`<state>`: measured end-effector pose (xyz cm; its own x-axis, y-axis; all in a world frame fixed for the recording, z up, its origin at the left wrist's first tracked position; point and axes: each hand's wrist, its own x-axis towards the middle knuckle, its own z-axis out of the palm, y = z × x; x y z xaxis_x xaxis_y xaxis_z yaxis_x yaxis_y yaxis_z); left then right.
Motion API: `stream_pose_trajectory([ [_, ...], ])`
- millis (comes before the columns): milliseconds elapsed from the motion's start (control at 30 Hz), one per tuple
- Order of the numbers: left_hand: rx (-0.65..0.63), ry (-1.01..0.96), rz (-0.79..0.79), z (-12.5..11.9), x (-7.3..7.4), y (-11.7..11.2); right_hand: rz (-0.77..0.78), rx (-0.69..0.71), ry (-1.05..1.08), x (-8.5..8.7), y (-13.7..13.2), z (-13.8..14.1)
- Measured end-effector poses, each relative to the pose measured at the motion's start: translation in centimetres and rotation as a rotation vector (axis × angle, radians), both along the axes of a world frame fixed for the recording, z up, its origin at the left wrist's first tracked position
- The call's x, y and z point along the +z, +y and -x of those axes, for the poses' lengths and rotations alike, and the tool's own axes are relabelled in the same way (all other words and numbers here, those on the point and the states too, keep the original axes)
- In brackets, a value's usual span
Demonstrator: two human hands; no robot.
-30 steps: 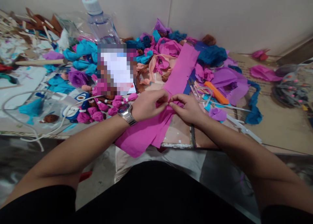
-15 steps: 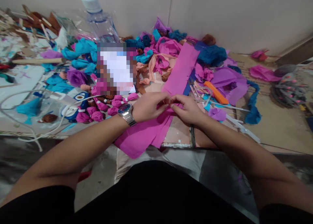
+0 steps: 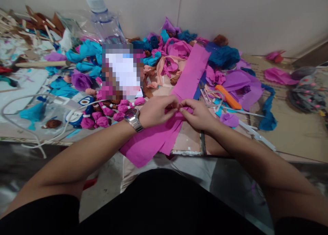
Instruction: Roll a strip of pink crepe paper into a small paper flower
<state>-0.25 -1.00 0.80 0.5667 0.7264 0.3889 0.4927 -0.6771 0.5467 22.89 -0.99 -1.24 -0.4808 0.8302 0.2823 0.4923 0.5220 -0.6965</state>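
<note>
My left hand point(image 3: 159, 110), with a metal watch point(image 3: 132, 119) on its wrist, is closed in a pinch above long pink crepe paper sheets point(image 3: 143, 144). Fingertip to fingertip with it, my right hand point(image 3: 196, 114) pinches too. Whatever lies between the fingers is tiny and mostly hidden, so I cannot make it out. The pink paper runs from the table's front edge, beneath both hands, towards the wall. Just beyond my right hand lie scissors point(image 3: 204, 94) and an orange cutter point(image 3: 228, 97). Small pink paper buds point(image 3: 102, 121) lie left of my left wrist.
A clear bottle point(image 3: 109, 26) with a white cap stands at the back left, behind a pixelated patch. A white cable point(image 3: 17, 95) loops over the left side. Purple paper point(image 3: 243, 86) and a dark pink-dotted bundle point(image 3: 306, 95) lie on the right.
Both hands keep their pinch at nearly the same spot, with only slight finger movement. The whole view has shifted a little; nothing on the table has visibly moved.
</note>
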Motion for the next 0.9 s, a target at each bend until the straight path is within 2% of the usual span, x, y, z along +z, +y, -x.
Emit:
stream_pose_trajectory([
  [333,-0.032,-0.002,-0.002,-0.21,-0.08,-0.23,0.025,0.049,-0.004,0.45,-0.23,0.23],
  [533,-0.017,-0.007,-0.018,-0.08,-0.38,0.09,0.035,0.015,0.017,0.12,-0.09,-0.04],
  [900,-0.008,-0.013,0.144,-0.29,-0.16,-0.05,0.014,0.003,-0.014,0.57,-0.07,-0.08],
])
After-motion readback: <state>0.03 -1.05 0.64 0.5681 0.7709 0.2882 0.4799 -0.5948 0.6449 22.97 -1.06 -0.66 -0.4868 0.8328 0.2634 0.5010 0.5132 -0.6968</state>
